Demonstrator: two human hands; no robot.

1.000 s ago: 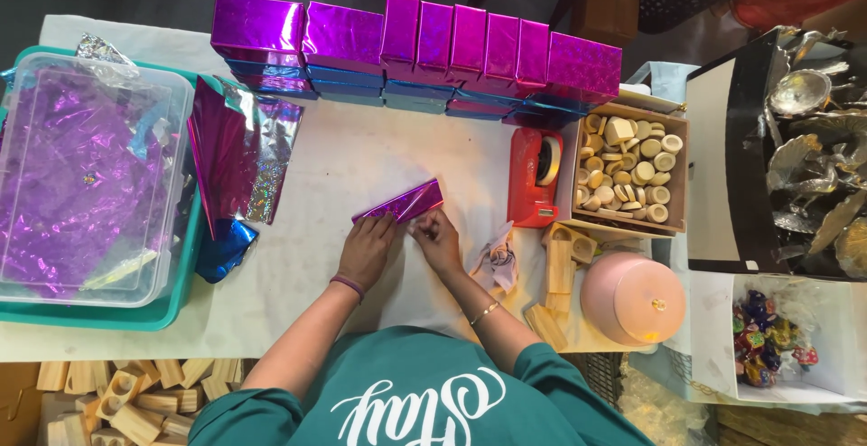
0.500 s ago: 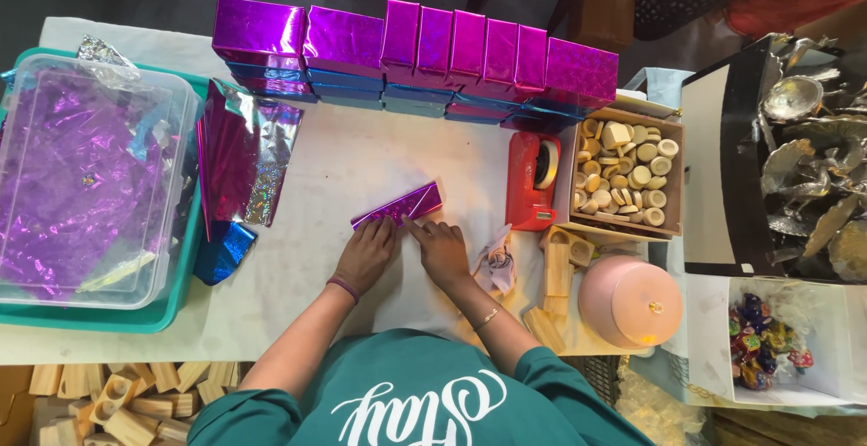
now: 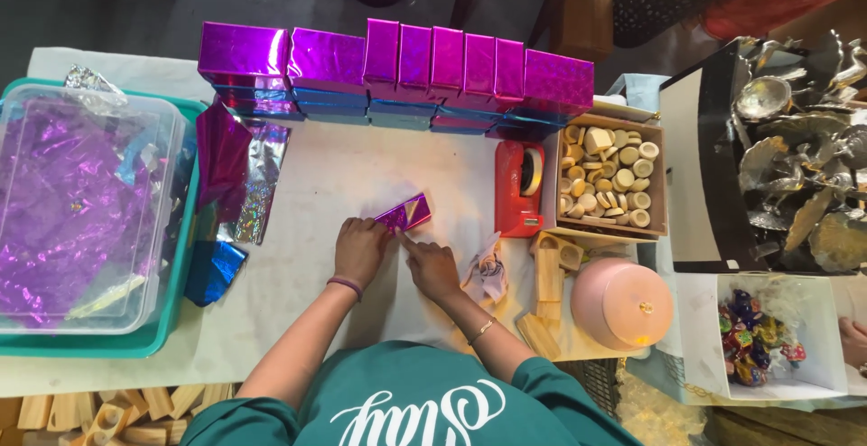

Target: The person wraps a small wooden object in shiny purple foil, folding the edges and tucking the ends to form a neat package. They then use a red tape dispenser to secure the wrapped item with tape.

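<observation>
Both hands press down on a small magenta-wrapped box [image 3: 405,215] lying on the white table [image 3: 361,175]

Left hand [image 3: 359,249] lies curled over the near left end of the box, fingers bent on the foil, pinning rather than lifting it; right hand [image 3: 432,268] is loosely closed with its forefinger stretched out to touch the box's near edge. That box sits flat and slightly tilted, about mid-table, well short of the row of magenta wrapped boxes [image 3: 397,71] stacked along the far edge. Just right of it stands a red tape dispenser [image 3: 518,188], then a tray of wooden pieces [image 3: 608,177]. Left of the hands, loose foil sheets [image 3: 237,171] lie beside a clear bin of purple foil [image 3: 77,207]. A pink round lid [image 3: 621,302] rests near the right forearm
</observation>
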